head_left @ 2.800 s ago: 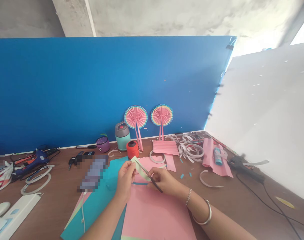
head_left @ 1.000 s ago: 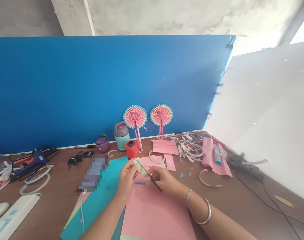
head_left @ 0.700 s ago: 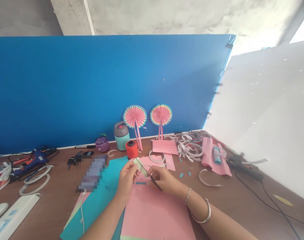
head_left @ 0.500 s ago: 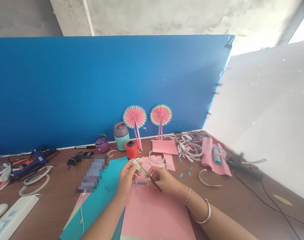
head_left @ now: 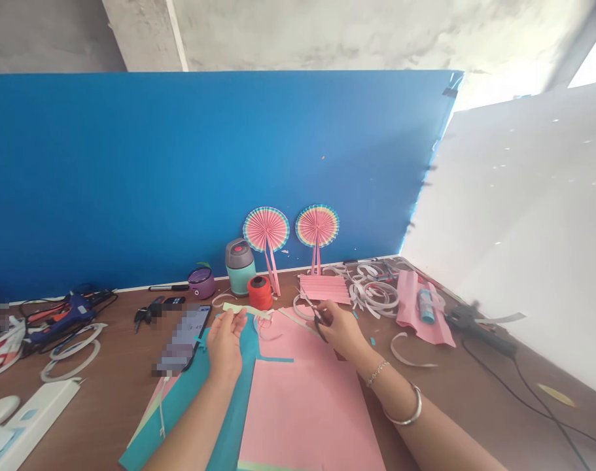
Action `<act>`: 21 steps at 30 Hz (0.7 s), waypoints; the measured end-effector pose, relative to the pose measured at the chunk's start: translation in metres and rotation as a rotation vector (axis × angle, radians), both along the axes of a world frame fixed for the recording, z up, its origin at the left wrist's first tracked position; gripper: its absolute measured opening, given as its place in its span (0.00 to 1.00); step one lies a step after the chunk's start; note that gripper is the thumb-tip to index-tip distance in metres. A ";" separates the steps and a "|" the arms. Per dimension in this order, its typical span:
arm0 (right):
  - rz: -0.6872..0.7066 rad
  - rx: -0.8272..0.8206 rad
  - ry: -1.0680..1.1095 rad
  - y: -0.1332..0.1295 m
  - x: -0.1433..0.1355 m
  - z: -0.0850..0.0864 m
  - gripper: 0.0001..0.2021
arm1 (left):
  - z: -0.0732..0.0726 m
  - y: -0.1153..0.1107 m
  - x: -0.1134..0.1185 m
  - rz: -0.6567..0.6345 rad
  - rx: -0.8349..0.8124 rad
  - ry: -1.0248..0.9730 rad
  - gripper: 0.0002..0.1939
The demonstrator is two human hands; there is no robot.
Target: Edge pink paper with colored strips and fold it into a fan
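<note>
Between the fingers of my left hand [head_left: 225, 347] is a pale yellow-green paper strip [head_left: 253, 311], held up over the teal paper [head_left: 229, 379]. My right hand [head_left: 341, 330] grips a pair of scissors [head_left: 318, 316] by the handles, blades pointing up and left. Pink paper sheets [head_left: 302, 412] lie below both hands, with a thin teal strip [head_left: 277, 359] across them. A red thread spool [head_left: 260, 292] stands just beyond the paper strip. Past the scissors lies a pleated pink paper [head_left: 324, 288].
Two round paper fans [head_left: 266, 229] lean on the blue partition [head_left: 180, 170]. A phone [head_left: 184, 340], purple cup [head_left: 201, 283] and teal flask [head_left: 241, 271] stand left. Coiled white strips [head_left: 376, 294] and a glue gun [head_left: 484, 330] lie right; a power strip [head_left: 42, 418] sits front left.
My hands have moved apart, the left one leftward with the paper strip and the right one rightward and up with the scissors. The scissors no longer touch the strip.
</note>
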State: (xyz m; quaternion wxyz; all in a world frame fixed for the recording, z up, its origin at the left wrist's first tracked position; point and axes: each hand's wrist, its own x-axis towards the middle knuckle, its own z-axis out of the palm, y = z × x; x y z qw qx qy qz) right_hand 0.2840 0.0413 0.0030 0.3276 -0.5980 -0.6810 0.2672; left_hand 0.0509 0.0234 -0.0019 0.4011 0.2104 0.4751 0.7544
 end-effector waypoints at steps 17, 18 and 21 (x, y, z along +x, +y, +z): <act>-0.263 -0.107 -0.324 0.026 0.037 -0.013 0.18 | 0.016 -0.028 0.017 0.152 0.130 1.302 0.15; -0.297 -0.054 -0.356 0.025 0.036 -0.012 0.17 | 0.016 -0.029 0.017 0.152 0.108 1.381 0.16; -0.353 0.160 -0.473 0.021 0.031 -0.009 0.15 | 0.017 -0.024 0.011 0.120 0.020 1.489 0.18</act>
